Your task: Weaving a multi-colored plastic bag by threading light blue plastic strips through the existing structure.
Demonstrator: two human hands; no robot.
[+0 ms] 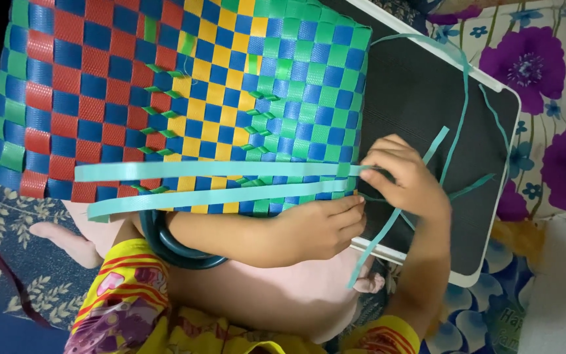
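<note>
Head view: one frame, looking down at two bare hands working on a basket.
Landmark: large woven basket of flat plastic strips in blue, red, green and yellow checks (178, 98), lying on its side across the person's lap.
Support: black rectangular lap desk with a white rim (427, 92), partly under the basket's right edge.
Loose strips: two pale teal flat plastic strips (211, 172) lie across the basket's lower face and reach its right edge; thinner teal strip ends (456, 124) loop over the lap desk.
Left hand (322, 229): below the basket's lower right corner, fingers curled, pressing against the basket edge; a dark teal bangle (165, 246) sits on that forearm.
Right hand (404, 177): at the basket's right edge, fingertips pinched on a teal strip end.
Step in hand: judged as threading a strip into the weave at the edge.
Next move calls for: steady bracing and even tension, so the strip stays flat.
Surroundings: floral fabric (532, 72) beyond the lap desk.
</note>
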